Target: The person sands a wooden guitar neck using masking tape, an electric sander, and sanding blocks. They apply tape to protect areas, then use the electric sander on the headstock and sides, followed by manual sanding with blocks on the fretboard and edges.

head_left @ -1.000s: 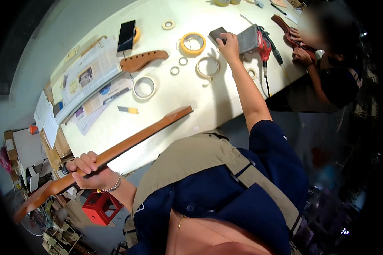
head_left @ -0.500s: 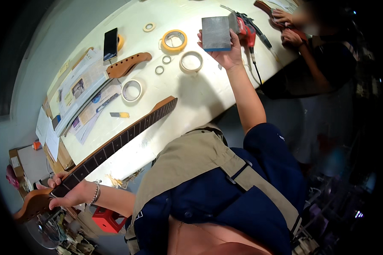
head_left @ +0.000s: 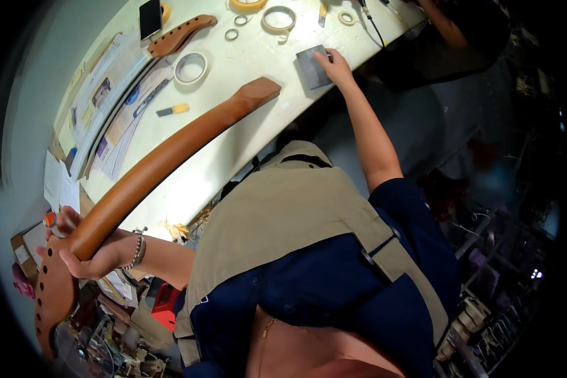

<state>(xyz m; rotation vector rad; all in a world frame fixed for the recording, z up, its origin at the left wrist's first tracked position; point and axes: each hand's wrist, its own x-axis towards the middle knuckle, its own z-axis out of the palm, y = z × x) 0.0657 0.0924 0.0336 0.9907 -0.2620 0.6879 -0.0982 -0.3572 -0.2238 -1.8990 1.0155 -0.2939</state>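
My left hand [head_left: 99,257] is wrapped round a brown wooden guitar neck [head_left: 170,151], close to its headstock [head_left: 55,290] with a row of dark holes. The rounded back of the neck faces up, so the fretboard is hidden. Its heel end reaches out over the white table. At the table's front edge, my right hand [head_left: 338,69] grips the right side of a flat grey rectangular block [head_left: 311,67], thumb on top. The block seems to lie on or just over the tabletop; I cannot tell which.
Across the white table [head_left: 233,63] are masking tape rolls [head_left: 190,68], a yellow-handled cutter [head_left: 172,110], a phone [head_left: 150,19] and papers [head_left: 110,94]. A second guitar neck [head_left: 181,34] lies on the papers. Another person's arm [head_left: 444,25] shows at the far right.
The guitar neck has been turned from fretboard up to rounded back up. My right hand has brought the grey block down and nearer, to the table's front edge. The view has shifted.
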